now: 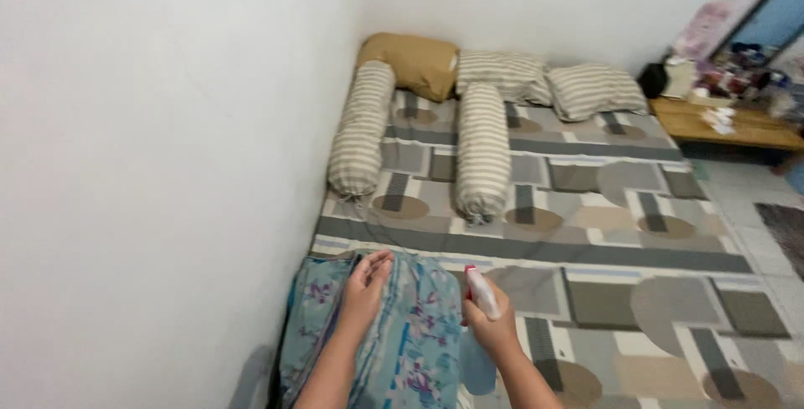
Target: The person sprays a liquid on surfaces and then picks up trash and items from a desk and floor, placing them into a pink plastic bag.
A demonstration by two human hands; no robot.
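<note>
A folded blue floral cloth lies at the near left corner of a mattress with a grey and beige patterned sheet. My left hand rests flat on the cloth, fingers together and pointing away from me. Just to its right, my right hand grips a spray bottle with a white and red nozzle and a bluish body, held upright over the cloth's right edge.
Two striped bolsters lie lengthwise on the mattress. A brown pillow and two striped pillows sit at the far end. White wall runs along the left. A low wooden table with clutter stands at far right.
</note>
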